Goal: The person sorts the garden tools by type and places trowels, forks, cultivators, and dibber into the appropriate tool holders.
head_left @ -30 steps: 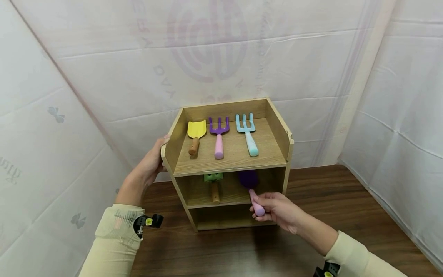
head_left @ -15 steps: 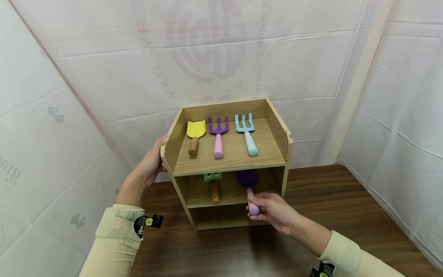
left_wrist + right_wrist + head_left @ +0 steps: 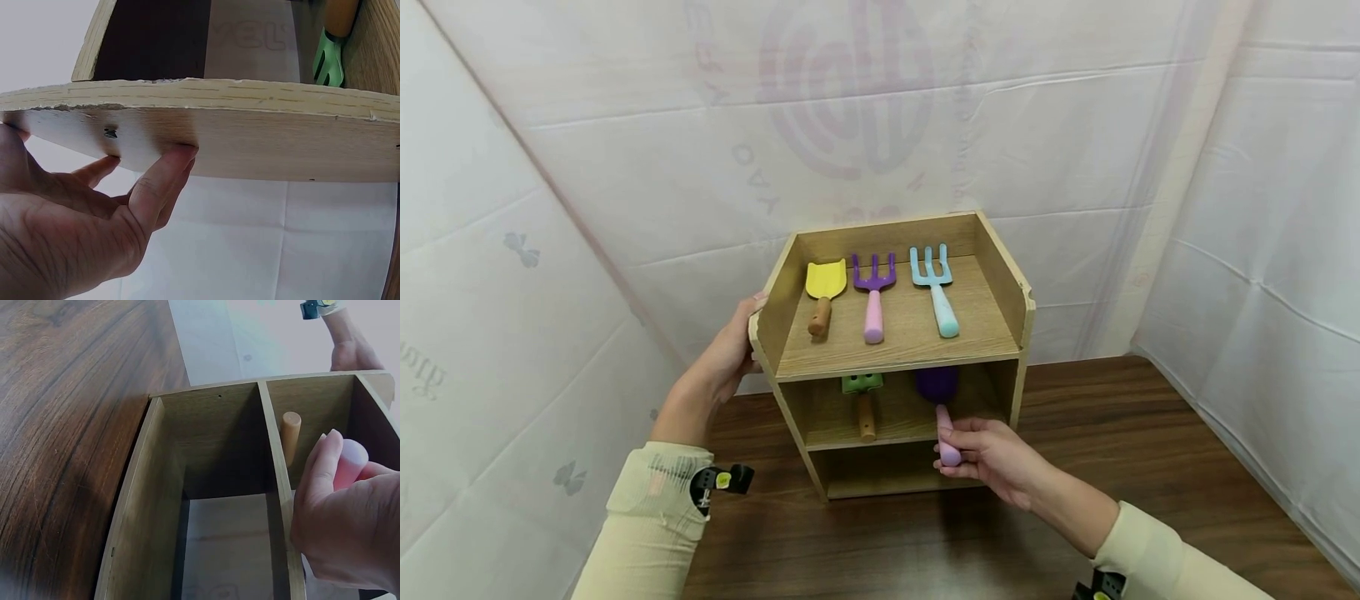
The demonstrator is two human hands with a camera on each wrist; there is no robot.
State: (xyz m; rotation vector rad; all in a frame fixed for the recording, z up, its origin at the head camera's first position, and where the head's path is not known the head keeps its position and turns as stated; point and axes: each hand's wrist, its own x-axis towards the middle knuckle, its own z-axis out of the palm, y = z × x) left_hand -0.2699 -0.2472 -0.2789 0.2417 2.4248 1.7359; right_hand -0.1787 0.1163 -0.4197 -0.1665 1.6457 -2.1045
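Observation:
A small wooden shelf (image 3: 898, 360) stands on the table. My left hand (image 3: 726, 354) rests on its left outer side, and in the left wrist view the fingertips (image 3: 178, 153) press against the panel. My right hand (image 3: 1003, 462) holds the pink handle of a toy shovel (image 3: 947, 450) between thumb and fingers. The shovel's purple blade lies in the right part of the middle compartment, with its handle sticking out over the front edge. Left of it in the same compartment is a green toy rake (image 3: 865, 404) with a wooden handle, its head partly hidden under the top board.
On the top shelf lie a yellow shovel (image 3: 825, 287), a purple fork (image 3: 874, 292) with a pink handle and a light blue fork (image 3: 936, 292). A dark wooden table (image 3: 1120, 433) extends around the shelf; white sheeting (image 3: 1060, 150) hangs behind and at both sides.
My right hand has moved slightly left with the shovel handle, which now points straighter toward the front. During the last half second almost nothing shifts. My left hand keeps its place.

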